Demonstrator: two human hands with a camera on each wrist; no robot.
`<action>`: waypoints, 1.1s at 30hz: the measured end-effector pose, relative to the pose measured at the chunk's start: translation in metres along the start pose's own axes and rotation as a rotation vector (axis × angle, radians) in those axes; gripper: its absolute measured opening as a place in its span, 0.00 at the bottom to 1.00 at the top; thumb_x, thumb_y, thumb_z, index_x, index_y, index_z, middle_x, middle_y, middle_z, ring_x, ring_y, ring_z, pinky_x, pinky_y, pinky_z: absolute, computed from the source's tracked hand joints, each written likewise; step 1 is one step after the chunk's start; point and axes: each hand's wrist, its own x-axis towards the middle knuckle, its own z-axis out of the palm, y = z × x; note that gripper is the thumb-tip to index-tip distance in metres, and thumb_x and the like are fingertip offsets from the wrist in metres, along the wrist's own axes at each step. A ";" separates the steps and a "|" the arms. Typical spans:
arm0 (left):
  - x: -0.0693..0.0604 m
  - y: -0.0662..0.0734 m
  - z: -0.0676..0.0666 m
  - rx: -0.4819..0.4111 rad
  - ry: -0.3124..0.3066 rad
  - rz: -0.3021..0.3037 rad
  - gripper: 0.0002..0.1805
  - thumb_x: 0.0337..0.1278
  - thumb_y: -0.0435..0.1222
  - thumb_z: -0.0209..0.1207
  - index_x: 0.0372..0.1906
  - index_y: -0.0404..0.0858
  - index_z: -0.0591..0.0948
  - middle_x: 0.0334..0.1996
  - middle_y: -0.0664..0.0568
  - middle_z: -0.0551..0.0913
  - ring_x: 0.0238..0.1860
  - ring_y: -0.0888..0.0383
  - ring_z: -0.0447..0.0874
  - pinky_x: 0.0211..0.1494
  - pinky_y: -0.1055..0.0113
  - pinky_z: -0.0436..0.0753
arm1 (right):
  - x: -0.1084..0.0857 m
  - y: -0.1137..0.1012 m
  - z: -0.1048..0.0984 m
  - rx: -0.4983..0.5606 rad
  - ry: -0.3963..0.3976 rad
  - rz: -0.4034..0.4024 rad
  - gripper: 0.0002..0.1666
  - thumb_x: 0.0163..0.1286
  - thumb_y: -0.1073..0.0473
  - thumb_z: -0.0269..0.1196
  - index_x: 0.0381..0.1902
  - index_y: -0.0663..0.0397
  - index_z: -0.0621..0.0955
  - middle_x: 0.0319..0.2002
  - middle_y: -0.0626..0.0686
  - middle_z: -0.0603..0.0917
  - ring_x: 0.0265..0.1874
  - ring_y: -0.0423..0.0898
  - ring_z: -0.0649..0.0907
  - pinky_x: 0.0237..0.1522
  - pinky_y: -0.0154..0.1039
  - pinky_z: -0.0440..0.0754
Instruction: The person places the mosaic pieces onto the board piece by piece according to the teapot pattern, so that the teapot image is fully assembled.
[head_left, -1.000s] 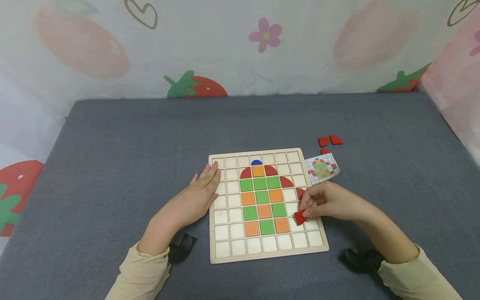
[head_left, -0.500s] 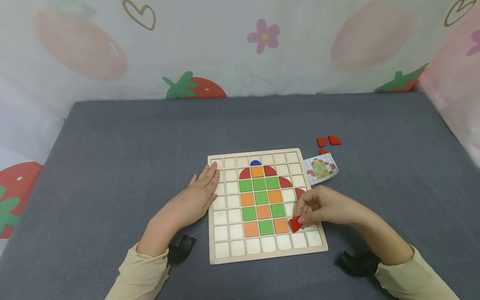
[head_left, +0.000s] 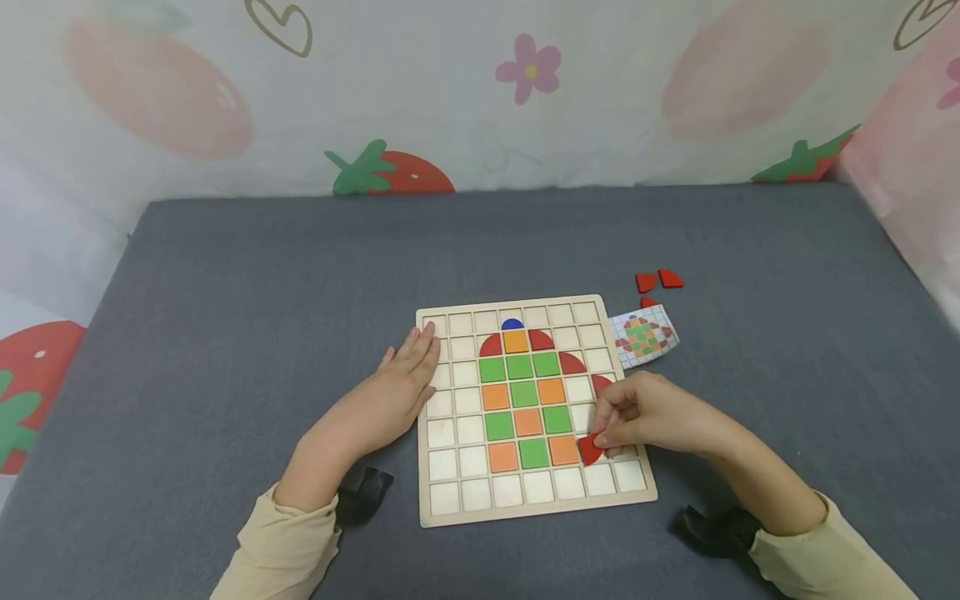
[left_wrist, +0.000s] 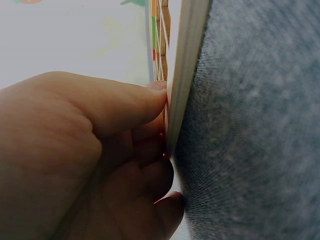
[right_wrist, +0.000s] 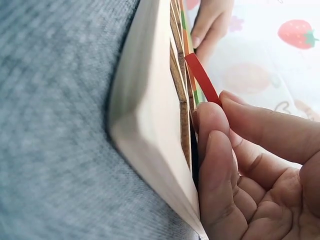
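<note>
A wooden grid board (head_left: 540, 512) lies on the grey table, with green, orange, red and blue tiles set in its cells. My left hand (head_left: 393, 396) rests on the board's left edge, its fingers straight; in the left wrist view the thumb (left_wrist: 120, 102) touches the rim. Between thumb and finger, my right hand (head_left: 656, 412) pinches a red quarter-circle tile (head_left: 588, 451). That tile is over the lower right cells, beside the orange tile (head_left: 563, 451) of the lowest filled row. In the right wrist view the red tile (right_wrist: 204, 79) is tilted, one end close to the board.
Beyond the board's right edge lies a small pattern card (head_left: 643, 337) showing a coloured grid picture. Past the card are loose red tiles, one (head_left: 671, 279) at the far right and one (head_left: 646, 282) beside it; another is partly covered by the card. A patterned curtain (head_left: 585, 125) hangs behind the table.
My right hand has moved slightly left and toward me with the red tile, to beside the lowest orange tile. In the last half second it barely moves. The left hand stays in place.
</note>
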 end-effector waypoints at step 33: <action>0.000 0.001 0.000 -0.001 0.008 0.007 0.29 0.70 0.34 0.47 0.69 0.23 0.56 0.72 0.35 0.48 0.72 0.43 0.43 0.70 0.46 0.52 | -0.001 0.001 -0.001 -0.050 0.055 0.050 0.07 0.53 0.66 0.71 0.23 0.62 0.82 0.18 0.51 0.83 0.17 0.43 0.81 0.22 0.36 0.81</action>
